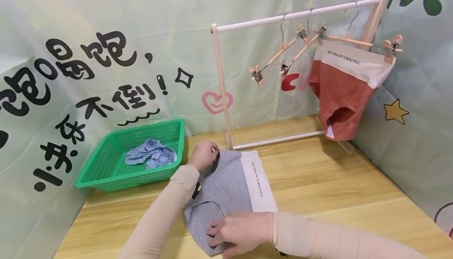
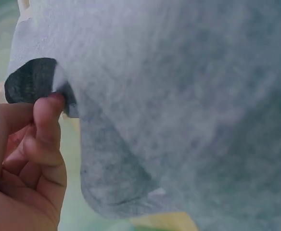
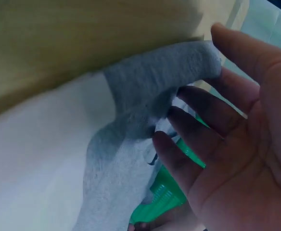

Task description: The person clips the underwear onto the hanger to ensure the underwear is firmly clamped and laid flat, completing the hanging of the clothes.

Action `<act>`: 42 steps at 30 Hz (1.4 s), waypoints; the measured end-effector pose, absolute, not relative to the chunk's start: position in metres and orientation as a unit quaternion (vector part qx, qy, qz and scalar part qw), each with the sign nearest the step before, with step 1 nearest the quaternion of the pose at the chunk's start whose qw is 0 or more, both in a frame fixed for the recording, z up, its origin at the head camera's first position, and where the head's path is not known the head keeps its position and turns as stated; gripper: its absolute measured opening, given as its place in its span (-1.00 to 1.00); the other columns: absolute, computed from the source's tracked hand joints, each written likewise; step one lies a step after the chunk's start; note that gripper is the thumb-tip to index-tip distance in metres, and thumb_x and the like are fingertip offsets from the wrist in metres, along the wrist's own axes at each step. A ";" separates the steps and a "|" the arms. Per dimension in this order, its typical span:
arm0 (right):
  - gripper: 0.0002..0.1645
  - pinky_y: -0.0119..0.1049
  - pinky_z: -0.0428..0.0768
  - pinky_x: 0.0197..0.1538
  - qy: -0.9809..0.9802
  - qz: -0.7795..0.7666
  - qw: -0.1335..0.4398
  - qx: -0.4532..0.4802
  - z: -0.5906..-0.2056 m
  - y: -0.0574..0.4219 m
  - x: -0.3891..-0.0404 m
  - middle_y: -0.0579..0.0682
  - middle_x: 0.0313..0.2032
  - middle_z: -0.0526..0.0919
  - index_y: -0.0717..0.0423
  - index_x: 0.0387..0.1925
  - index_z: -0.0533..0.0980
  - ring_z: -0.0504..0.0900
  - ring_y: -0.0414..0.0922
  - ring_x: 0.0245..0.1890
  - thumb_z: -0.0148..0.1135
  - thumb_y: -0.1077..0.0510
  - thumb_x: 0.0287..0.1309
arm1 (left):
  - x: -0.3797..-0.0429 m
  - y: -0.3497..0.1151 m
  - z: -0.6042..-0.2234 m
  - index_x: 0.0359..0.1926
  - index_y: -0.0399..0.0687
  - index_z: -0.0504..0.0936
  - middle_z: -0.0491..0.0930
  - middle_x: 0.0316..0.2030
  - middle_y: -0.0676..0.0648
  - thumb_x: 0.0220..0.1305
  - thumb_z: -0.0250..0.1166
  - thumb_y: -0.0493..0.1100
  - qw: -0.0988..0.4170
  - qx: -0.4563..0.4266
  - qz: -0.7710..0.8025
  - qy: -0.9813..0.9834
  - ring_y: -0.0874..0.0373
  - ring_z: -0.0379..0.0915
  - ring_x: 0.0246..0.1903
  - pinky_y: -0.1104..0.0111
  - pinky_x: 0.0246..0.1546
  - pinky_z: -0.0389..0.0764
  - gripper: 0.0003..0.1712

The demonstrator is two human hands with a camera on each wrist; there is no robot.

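Note:
A pair of grey underpants [image 1: 231, 184] with a white printed waistband lies on the wooden table, waistband to the right. My left hand [image 1: 203, 156] pinches the edge of its far leg opening between thumb and fingers; the left wrist view shows the raised grey cloth [image 2: 111, 159] beside that hand [image 2: 30, 163]. Over the near end of the underpants is my right hand [image 1: 244, 229], fingers spread. In the right wrist view its fingertips [image 3: 179, 115] touch the grey fabric, and the palm faces the camera.
A green basket [image 1: 106, 172] holding crumpled blue cloth [image 1: 152, 154] stands at the left. Behind the underpants is a small rack [image 1: 221, 74]. From its rail hang two bare clip hangers [image 1: 279, 54] and a third with red underpants [image 1: 339, 82]. Printed fabric walls enclose the table.

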State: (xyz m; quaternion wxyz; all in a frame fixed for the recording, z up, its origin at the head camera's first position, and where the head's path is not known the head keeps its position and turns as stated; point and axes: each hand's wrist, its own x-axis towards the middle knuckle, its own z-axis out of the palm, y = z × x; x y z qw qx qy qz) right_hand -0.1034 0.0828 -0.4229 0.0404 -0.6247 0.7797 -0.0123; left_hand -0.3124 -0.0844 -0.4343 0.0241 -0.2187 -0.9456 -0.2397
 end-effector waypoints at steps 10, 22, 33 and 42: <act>-0.56 -0.50 0.46 0.44 0.751 -0.065 0.066 -0.654 -0.425 0.085 -0.101 -0.12 0.42 0.59 -0.24 0.35 0.64 0.54 -0.19 0.46 0.29 -0.06 0.53 | -0.313 -0.094 -0.438 -0.17 -0.27 0.78 0.75 -0.57 -0.10 0.39 0.34 -0.37 -0.028 -0.171 -0.271 -0.947 0.21 0.63 -0.68 0.38 -0.51 0.66 -0.90; -0.45 -0.03 0.62 0.40 0.887 -0.144 0.041 -0.437 -0.415 0.158 -0.159 0.10 0.32 0.69 0.10 0.30 0.64 0.67 0.03 0.34 0.45 -0.01 0.37 | -0.229 -0.125 -0.388 -0.15 -0.26 0.77 0.80 -0.27 -0.16 0.27 0.39 -0.44 0.017 -0.338 -0.126 -0.933 -0.02 0.76 -0.23 0.11 -0.15 0.77 -0.86; 0.19 0.17 0.33 0.59 0.926 -0.157 0.158 -0.305 -0.427 0.199 -0.175 0.28 0.65 0.19 0.30 0.59 0.29 0.24 0.23 0.64 0.58 -0.25 0.17 | -0.183 -0.183 -0.418 0.39 -0.41 0.53 0.55 0.37 -0.44 0.25 0.58 0.10 -0.107 -0.332 -0.084 -0.934 -0.33 0.59 0.31 -0.10 0.36 0.57 -0.11; 0.27 0.18 0.38 0.57 0.935 -0.124 0.163 -0.288 -0.415 0.202 -0.163 0.28 0.57 0.35 0.32 0.49 0.41 0.40 0.28 0.55 0.75 -0.24 -0.13 | -0.179 -0.190 -0.415 0.46 -0.50 0.42 0.34 0.49 -0.52 0.19 0.60 0.19 -0.128 -0.305 -0.098 -0.939 -0.44 0.42 0.44 -0.15 0.46 0.45 0.09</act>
